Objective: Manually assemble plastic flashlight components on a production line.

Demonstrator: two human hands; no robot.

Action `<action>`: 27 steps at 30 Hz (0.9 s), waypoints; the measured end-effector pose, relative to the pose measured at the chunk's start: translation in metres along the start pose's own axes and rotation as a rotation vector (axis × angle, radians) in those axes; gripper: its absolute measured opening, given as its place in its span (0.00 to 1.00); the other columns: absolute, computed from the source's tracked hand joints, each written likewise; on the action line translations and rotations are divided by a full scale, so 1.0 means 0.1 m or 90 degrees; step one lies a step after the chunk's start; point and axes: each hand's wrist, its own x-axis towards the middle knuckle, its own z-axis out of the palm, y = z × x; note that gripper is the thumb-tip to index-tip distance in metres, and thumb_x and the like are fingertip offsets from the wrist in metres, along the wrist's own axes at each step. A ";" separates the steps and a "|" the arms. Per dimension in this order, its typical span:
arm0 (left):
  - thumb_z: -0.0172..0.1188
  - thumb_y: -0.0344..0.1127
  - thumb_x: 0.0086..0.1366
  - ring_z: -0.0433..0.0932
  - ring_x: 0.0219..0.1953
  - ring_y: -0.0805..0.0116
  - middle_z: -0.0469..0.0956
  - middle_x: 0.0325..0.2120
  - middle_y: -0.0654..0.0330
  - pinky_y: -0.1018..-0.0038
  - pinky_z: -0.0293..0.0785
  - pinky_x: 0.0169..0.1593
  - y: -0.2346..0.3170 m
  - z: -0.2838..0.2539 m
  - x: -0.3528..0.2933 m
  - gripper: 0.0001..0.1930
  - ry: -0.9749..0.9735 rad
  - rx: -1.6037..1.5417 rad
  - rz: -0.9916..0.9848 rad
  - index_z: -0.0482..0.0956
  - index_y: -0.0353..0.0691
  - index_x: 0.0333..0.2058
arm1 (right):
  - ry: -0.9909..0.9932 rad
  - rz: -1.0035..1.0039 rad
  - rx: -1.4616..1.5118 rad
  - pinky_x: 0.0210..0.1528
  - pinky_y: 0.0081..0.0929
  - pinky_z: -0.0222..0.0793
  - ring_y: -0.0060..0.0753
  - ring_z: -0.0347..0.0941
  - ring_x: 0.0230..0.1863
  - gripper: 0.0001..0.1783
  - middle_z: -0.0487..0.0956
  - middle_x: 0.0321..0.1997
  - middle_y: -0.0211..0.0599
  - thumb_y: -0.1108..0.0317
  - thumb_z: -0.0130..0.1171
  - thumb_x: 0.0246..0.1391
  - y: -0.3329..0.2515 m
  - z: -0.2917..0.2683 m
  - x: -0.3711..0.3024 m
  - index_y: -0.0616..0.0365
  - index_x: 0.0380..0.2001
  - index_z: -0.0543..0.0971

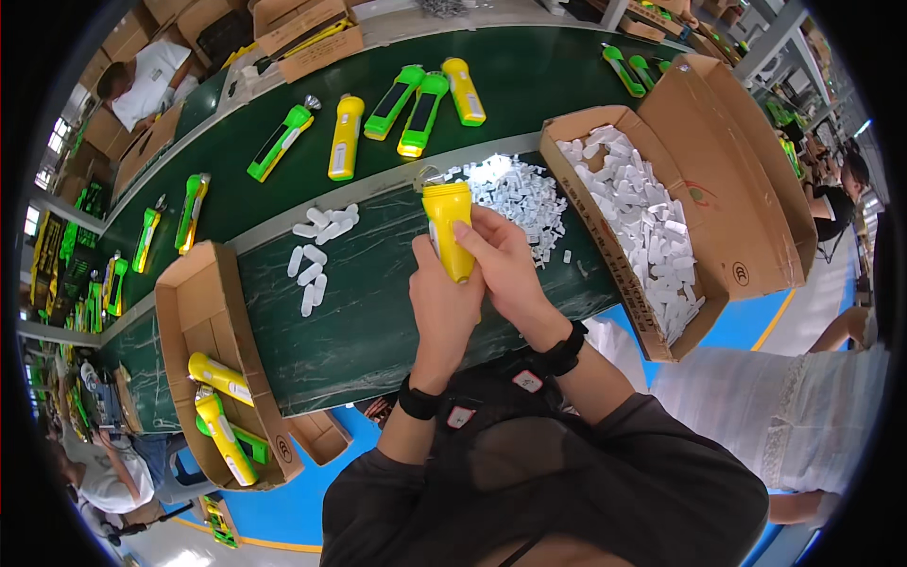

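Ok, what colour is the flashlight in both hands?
The flashlight is yellow, best seen in the head view.

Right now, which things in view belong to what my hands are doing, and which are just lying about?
Likely part of the job:
- yellow flashlight, held by your left hand and right hand
- small white pieces heaped beside it
- white oval pieces to its left

Probably just lying about:
- low brown box below the table edge
- carton beyond the far flashlights

A yellow flashlight (448, 225), its wide, ridged head pointing away from the person and its body narrowing to a rounded tail, is held between the left hand (442, 295) and right hand (506, 265) above the worktop (368, 340). A shiny, rounded part shows at the head end.
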 end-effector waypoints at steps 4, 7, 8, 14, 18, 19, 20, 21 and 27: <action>0.61 0.38 0.56 0.78 0.29 0.39 0.77 0.24 0.40 0.56 0.74 0.30 -0.13 -0.10 0.00 0.20 0.001 -0.004 -0.003 0.61 0.36 0.39 | -0.027 0.013 0.002 0.49 0.22 0.69 0.25 0.74 0.46 0.20 0.77 0.47 0.40 0.70 0.56 0.58 0.07 0.09 -0.01 0.69 0.52 0.70; 0.62 0.37 0.56 0.77 0.29 0.38 0.77 0.24 0.40 0.55 0.74 0.30 -0.16 -0.10 0.00 0.20 0.003 0.007 -0.001 0.61 0.35 0.39 | -0.021 0.011 -0.002 0.49 0.21 0.69 0.23 0.74 0.45 0.19 0.78 0.46 0.39 0.70 0.56 0.58 0.10 0.13 -0.02 0.68 0.51 0.70; 0.62 0.36 0.56 0.78 0.29 0.38 0.77 0.24 0.40 0.56 0.74 0.30 -0.19 -0.11 0.00 0.20 0.005 -0.005 0.009 0.61 0.35 0.39 | -0.019 0.011 -0.013 0.49 0.22 0.69 0.24 0.74 0.47 0.20 0.77 0.47 0.40 0.70 0.54 0.59 0.12 0.14 -0.02 0.68 0.53 0.69; 0.61 0.37 0.60 0.77 0.33 0.65 0.75 0.31 0.52 0.70 0.72 0.35 -0.43 -0.10 0.06 0.17 0.087 -0.212 0.019 0.67 0.32 0.39 | -0.120 0.042 0.036 0.59 0.30 0.62 0.34 0.65 0.59 0.24 0.67 0.60 0.41 0.61 0.39 0.67 0.23 0.01 -0.11 0.64 0.61 0.61; 0.58 0.40 0.61 0.66 0.43 0.52 0.69 0.37 0.46 0.62 0.64 0.47 -0.52 -0.23 0.06 0.19 0.158 -0.039 0.087 0.68 0.29 0.42 | -0.245 0.177 0.031 0.61 0.36 0.59 0.36 0.62 0.62 0.30 0.62 0.63 0.44 0.67 0.45 0.63 0.15 0.06 -0.27 0.57 0.66 0.53; 0.58 0.40 0.61 0.66 0.44 0.52 0.69 0.37 0.46 0.62 0.64 0.47 -0.52 -0.26 0.03 0.19 0.159 -0.061 0.063 0.68 0.30 0.43 | -0.273 0.208 0.050 0.61 0.36 0.60 0.37 0.63 0.62 0.33 0.62 0.63 0.44 0.71 0.49 0.61 0.15 0.07 -0.28 0.56 0.67 0.51; 0.58 0.40 0.61 0.66 0.44 0.52 0.69 0.37 0.46 0.62 0.64 0.47 -0.53 -0.31 0.01 0.19 0.176 -0.056 0.059 0.68 0.30 0.43 | -0.289 0.215 0.051 0.61 0.36 0.60 0.37 0.63 0.62 0.33 0.62 0.63 0.44 0.71 0.49 0.61 0.17 0.10 -0.27 0.56 0.67 0.51; 0.58 0.40 0.61 0.66 0.44 0.51 0.69 0.36 0.47 0.61 0.63 0.48 -0.53 -0.34 -0.02 0.19 0.174 -0.065 0.035 0.68 0.30 0.43 | -0.317 0.229 0.035 0.61 0.37 0.61 0.38 0.63 0.61 0.38 0.62 0.63 0.45 0.75 0.52 0.56 0.19 0.12 -0.27 0.54 0.67 0.50; 0.57 0.35 0.58 0.71 0.48 0.44 0.73 0.45 0.39 0.57 0.65 0.53 -0.30 -0.88 -0.09 0.22 0.213 0.257 0.144 0.71 0.27 0.49 | -0.324 0.168 0.233 0.57 0.37 0.68 0.35 0.66 0.58 0.44 0.65 0.60 0.36 0.78 0.64 0.45 0.19 -0.02 -0.19 0.50 0.65 0.55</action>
